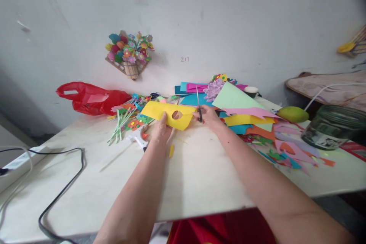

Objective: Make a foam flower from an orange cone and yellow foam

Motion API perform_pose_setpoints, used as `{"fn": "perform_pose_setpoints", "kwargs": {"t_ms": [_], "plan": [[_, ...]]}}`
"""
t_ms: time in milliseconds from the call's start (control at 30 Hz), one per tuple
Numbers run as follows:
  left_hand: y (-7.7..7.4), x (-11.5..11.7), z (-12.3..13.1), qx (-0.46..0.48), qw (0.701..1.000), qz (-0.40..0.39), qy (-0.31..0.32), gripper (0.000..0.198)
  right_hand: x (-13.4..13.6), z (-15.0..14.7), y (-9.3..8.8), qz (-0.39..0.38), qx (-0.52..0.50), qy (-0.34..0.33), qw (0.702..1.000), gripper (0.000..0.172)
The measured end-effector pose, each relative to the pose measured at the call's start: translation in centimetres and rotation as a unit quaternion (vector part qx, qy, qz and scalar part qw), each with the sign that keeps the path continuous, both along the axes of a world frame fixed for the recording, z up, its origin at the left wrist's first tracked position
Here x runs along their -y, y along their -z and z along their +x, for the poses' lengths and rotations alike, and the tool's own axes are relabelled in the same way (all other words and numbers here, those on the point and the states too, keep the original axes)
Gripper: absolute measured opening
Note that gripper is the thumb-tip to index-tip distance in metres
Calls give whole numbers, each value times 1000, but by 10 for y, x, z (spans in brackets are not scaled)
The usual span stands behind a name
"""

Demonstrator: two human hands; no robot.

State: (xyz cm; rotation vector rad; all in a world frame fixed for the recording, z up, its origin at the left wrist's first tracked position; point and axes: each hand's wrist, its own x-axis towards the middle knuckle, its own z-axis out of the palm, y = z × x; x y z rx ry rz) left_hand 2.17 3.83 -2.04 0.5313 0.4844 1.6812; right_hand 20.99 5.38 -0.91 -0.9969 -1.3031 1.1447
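My left hand [161, 129] pinches the lower edge of a yellow foam sheet [168, 113] that has a round hole cut in it. The sheet is lifted a little above the white table [200, 175]. My right hand [208, 116] is closed on a pair of scissors [198, 103], whose blades point up at the sheet's right edge. A small yellow scrap [171, 150] lies on the table below my left hand.
A glue gun [139, 137] and green stems [120, 127] lie left of my hands. Coloured foam sheets and scraps [257, 122] pile up on the right, beside a mango [292, 114] and a glass jar [333, 126]. A red bag [91, 98] and a black cable [61, 190] are at the left.
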Motion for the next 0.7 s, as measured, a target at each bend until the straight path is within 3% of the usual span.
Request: {"fn": "perform_pose_setpoints", "kwargs": {"t_ms": [300, 533, 700], "plan": [[-5, 10, 5, -32, 999, -8, 27, 25, -1, -15, 1, 21, -19, 41, 999, 37], [-2, 14, 8, -27, 990, 12, 139, 28, -8, -17, 8, 64, -14, 83, 994, 40], [2, 8, 6, -11, 992, 0, 123, 36, -4, -19, 7, 66, 10, 83, 994, 38]]}}
